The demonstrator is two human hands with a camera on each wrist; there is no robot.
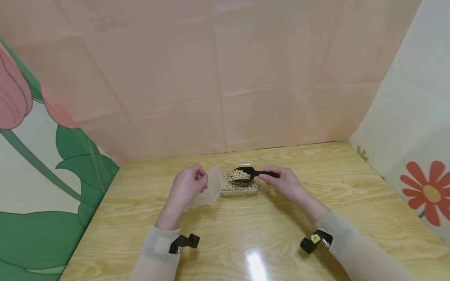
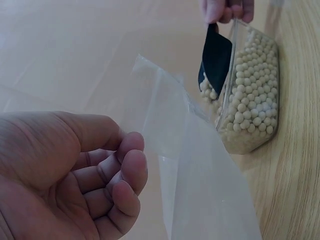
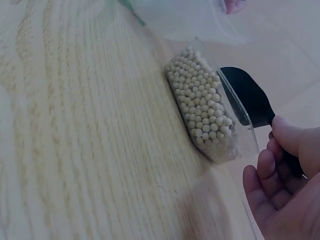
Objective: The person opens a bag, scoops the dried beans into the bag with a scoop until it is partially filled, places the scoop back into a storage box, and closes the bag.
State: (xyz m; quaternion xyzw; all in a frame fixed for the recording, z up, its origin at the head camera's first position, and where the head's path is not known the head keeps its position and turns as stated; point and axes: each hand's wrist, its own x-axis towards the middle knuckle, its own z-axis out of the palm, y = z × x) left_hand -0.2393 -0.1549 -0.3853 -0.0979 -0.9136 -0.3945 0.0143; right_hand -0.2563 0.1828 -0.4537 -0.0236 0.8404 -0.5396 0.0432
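A clear plastic box [image 1: 240,192] of round, pale soybeans [image 2: 252,90] stands on the table. My right hand [image 1: 286,181] grips the handle of a black scoop [image 1: 250,171], thumb along it, as the right wrist view shows. The scoop's bowl carries a heap of soybeans and sits over the box's opening. To the left of the box, my left hand [image 1: 188,185] pinches the edge of a translucent plastic bag [image 2: 200,175] between thumb and fingers. The bag hangs beside the box, its far edge close to the box's left end, and no beans show inside it.
The wood-grain table [image 1: 225,242] extends around the box. A pink sheet [image 1: 225,78] rises along the table's back edge, and a wall with a red flower print [image 1: 430,193] borders the right side. Each forearm wears a black camera mount [image 1: 184,242].
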